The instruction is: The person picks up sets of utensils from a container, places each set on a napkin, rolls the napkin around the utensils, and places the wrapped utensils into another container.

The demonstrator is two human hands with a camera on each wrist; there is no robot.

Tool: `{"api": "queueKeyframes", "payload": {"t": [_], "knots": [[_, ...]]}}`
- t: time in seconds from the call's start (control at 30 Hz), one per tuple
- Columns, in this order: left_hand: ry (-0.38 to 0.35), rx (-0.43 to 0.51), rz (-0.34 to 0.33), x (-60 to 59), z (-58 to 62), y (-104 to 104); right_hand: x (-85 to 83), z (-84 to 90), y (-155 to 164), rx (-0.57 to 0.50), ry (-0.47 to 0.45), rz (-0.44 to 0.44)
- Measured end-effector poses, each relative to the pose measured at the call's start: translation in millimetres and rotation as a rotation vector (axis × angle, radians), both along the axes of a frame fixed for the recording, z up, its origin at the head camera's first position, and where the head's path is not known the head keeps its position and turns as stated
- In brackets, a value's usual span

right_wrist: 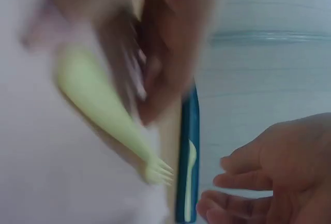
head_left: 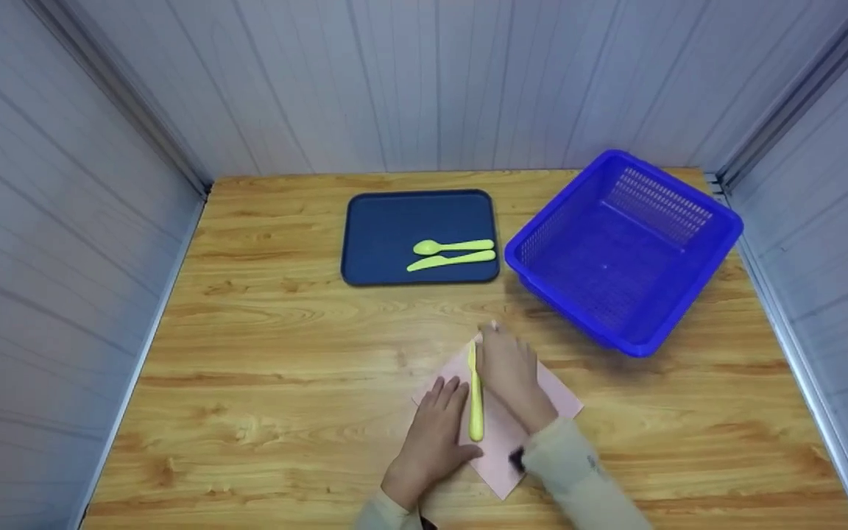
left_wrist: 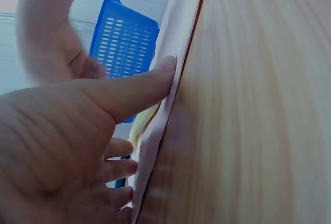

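Two hands (head_left: 431, 434) (head_left: 509, 372) laid flat, fingers straight, on pink napkin (head_left: 542, 397); yellow fork (head_left: 475, 397) between them, risks being knocked off.

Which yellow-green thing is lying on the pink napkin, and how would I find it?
Look at the wooden table, near its front edge, where a pink napkin lies between the two hands. On it rests a yellow-green fork. Unlike the spoon and knife on the dark tray, it has prongs.
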State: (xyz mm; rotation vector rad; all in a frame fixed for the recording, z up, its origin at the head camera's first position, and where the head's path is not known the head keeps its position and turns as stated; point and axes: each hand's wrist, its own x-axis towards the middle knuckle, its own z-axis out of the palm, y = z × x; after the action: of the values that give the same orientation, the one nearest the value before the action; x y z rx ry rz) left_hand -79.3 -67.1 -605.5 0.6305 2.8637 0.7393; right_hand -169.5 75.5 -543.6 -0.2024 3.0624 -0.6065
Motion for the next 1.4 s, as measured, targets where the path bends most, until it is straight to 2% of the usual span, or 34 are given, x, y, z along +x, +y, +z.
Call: {"api": "queueKeyframes", "payload": {"t": [0.13,0.23,0.3,0.47,0.67,0.9,1.07,1.23,1.4], "knots": [[-0.047,-0.025,0.01,1.1,1.2,-1.0,-61.8,3.6,-3.9,0.008,0.037,0.168],[-0.085,-0.033,0.018,1.7,2.7,-1.7,-104.0,0.5,-9.7,0.075,0.006,0.304],[-0.09,-0.028,0.019,1.2,3.6,-0.3,-127.1,-1.8,-11.0,0.137,-0.032,0.345],[-0.125,-0.011,0.023,0.8,4.6,4.4,-166.6,-13.1,-5.9,0.26,-0.154,0.374],[-0.148,-0.006,0.026,-0.5,2.7,7.1,-194.3,-24.7,1.2,0.281,-0.108,0.368],[-0.168,-0.02,0.045,-3.5,2.4,5.2,-201.3,-29.9,-1.5,0.275,-0.105,0.395],[-0.18,-0.015,0.035,-2.9,2.5,6.5,-190.9,-26.2,0.4,0.282,-0.052,0.403],[-0.157,-0.003,0.027,-3.2,0.7,4.4,-166.1,-16.0,-6.8,0.321,0.03,0.386],[-0.134,0.023,0.015,-3.2,-1.5,1.5,-126.2,-7.1,-8.5,0.205,0.099,0.307]]}}
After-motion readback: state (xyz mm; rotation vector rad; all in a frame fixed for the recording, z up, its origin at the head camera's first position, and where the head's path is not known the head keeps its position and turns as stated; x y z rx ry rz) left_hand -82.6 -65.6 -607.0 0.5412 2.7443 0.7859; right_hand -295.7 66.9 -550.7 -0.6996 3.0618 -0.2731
